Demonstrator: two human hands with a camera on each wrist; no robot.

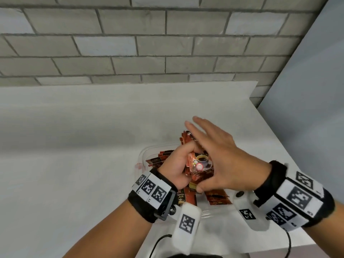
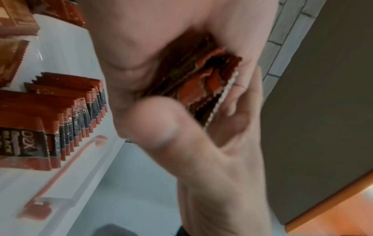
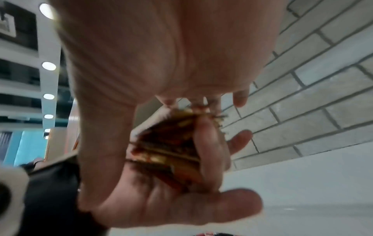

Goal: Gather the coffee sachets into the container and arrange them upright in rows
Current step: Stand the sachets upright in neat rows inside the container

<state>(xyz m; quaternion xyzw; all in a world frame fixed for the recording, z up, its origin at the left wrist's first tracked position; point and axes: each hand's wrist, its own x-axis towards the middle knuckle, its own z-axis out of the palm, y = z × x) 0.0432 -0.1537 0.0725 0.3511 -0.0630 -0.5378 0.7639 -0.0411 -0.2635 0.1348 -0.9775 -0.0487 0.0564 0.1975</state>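
My left hand [image 1: 174, 169] grips a bundle of red-brown coffee sachets [image 1: 200, 164] just above the clear plastic container [image 1: 144, 152]. My right hand [image 1: 221, 157] lies against the bundle's right side with straight fingers, its thumb under the lower end. In the left wrist view the bundle [image 2: 203, 83] sits between both palms, and a row of sachets [image 2: 68, 121] stands upright in the container [image 2: 60, 174]. More sachets [image 1: 217, 198] lie loose in its near part. The right wrist view shows the bundle [image 3: 167, 151], blurred, in the left hand's fingers.
The container stands on a white table [image 1: 74, 146] against a grey brick wall [image 1: 149, 43]. The table's right edge [image 1: 290, 146] runs close beside my right wrist. A black cable [image 1: 158, 243] hangs near the front edge.
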